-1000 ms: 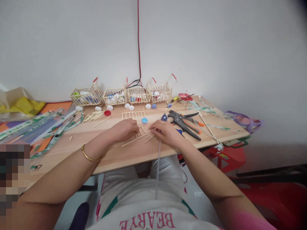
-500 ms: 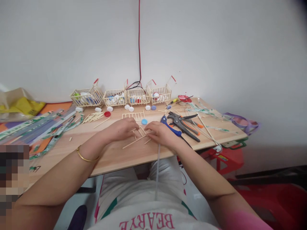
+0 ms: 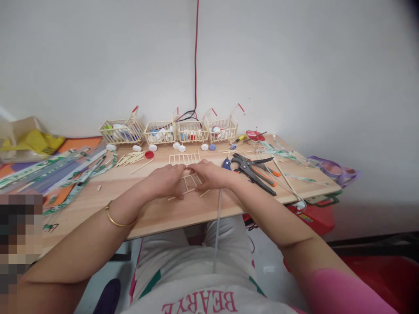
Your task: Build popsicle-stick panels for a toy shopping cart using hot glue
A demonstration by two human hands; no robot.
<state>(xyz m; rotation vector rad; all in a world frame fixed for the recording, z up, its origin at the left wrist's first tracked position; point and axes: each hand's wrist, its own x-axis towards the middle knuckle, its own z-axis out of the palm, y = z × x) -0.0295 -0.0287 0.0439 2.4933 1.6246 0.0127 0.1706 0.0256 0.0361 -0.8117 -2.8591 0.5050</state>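
Observation:
A small frame of thin wooden sticks (image 3: 190, 191) lies on the table in front of me, with crosspieces between two longer sticks. My left hand (image 3: 166, 180) grips its left side, thumb low and fingers bent over the far edge. From the other side my right hand (image 3: 211, 174) pinches the frame, its fingertips close to those of my left. Just beyond my hands lies a ladder-like stick panel (image 3: 184, 158), partly covered by my fingers. A blue glue gun (image 3: 226, 163) is largely hidden behind my right hand and forearm.
Several stick-built model carts (image 3: 160, 132) with cap wheels line the wall. Loose sticks (image 3: 131, 158) and a red cap (image 3: 149, 155) lie left of centre. Black-jawed cutters (image 3: 253, 170) rest at right. Plastic strips (image 3: 55, 168) cover the table's left side.
My hands have come closer together over the small frame, and the right has moved farther onto it. The blue cap is now hidden, and less of the glue gun shows. The view has shifted slightly.

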